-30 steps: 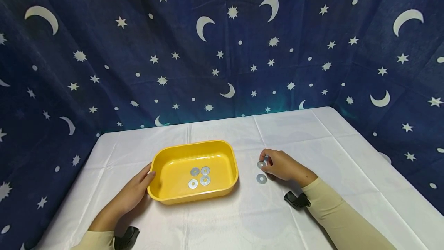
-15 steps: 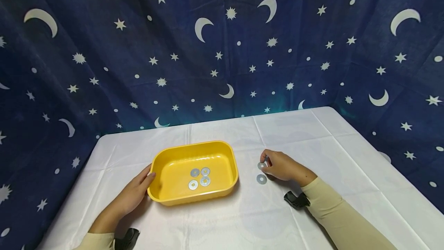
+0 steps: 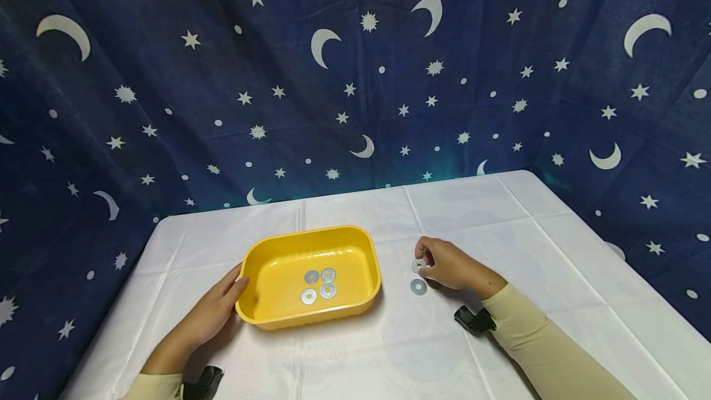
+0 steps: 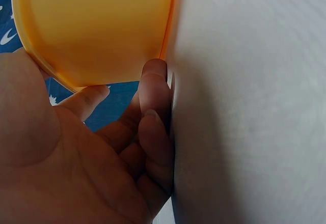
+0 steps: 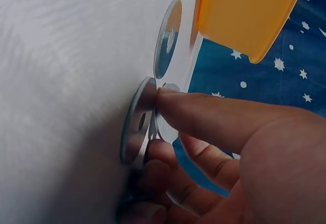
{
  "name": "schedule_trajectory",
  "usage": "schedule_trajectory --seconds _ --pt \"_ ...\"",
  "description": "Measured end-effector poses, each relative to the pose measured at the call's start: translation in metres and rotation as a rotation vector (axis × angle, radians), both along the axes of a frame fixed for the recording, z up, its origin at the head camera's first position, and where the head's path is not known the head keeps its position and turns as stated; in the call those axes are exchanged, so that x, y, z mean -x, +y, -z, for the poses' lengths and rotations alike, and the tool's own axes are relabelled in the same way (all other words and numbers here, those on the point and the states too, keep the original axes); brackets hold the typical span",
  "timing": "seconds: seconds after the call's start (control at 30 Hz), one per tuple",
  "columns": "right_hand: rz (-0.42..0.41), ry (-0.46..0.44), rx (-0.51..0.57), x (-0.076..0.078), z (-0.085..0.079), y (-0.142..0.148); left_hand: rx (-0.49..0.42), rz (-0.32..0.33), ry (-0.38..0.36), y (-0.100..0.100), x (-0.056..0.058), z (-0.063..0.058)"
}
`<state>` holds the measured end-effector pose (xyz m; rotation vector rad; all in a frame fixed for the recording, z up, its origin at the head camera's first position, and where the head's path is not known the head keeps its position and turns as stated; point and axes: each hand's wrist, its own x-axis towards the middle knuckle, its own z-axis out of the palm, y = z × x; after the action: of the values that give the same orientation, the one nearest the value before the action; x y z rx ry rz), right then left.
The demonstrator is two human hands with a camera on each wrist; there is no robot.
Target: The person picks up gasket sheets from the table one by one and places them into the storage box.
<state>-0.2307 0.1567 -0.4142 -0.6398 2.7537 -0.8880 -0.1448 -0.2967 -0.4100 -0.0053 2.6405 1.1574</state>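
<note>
My left hand (image 3: pixel 213 307) grips the left end of a yellow tray (image 3: pixel 308 320), thumb over the rim and fingers along the outer wall. Several metal washers (image 3: pixel 328 291) lie flat on the tray's floor. To the right of the tray, my right hand (image 3: pixel 452 266) pinches a washer (image 5: pixel 167 124) between thumb and fingertips, low over the tabletop. Another washer (image 3: pixel 418 287) lies just in front of the thumb. A third washer (image 5: pixel 136 124) shows on the cloth close beside the thumb in the right wrist view; the hand mostly hides it in the head view.
A white cloth (image 3: pixel 355 363) covers the table. A dark blue curtain (image 3: pixel 289 48) with moons and stars stands along the back and both sides. Black wrist straps (image 3: pixel 475 321) sit on both forearms, low over the cloth.
The pinched washer has tilted a little between the right fingertips, which have risen slightly. The left hand and the tray have stayed in place.
</note>
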Motion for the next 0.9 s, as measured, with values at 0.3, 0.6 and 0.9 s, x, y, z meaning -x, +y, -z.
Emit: schedule_trajectory --seconds 0.3,0.6,0.9 --pt "-0.012 -0.021 0.022 -0.0027 -0.0024 -0.0017 0.0 -0.003 -0.009 0.0011 -0.0008 -0.0019" --pt "-0.006 -0.038 0.046 -0.0036 -0.0024 -0.0011 0.011 -0.009 -0.024 0.0005 -0.0001 0.0017" --pt "0.004 -0.078 0.084 -0.0053 -0.0046 -0.0024 0.015 -0.007 -0.027 0.0009 0.0003 0.0006"
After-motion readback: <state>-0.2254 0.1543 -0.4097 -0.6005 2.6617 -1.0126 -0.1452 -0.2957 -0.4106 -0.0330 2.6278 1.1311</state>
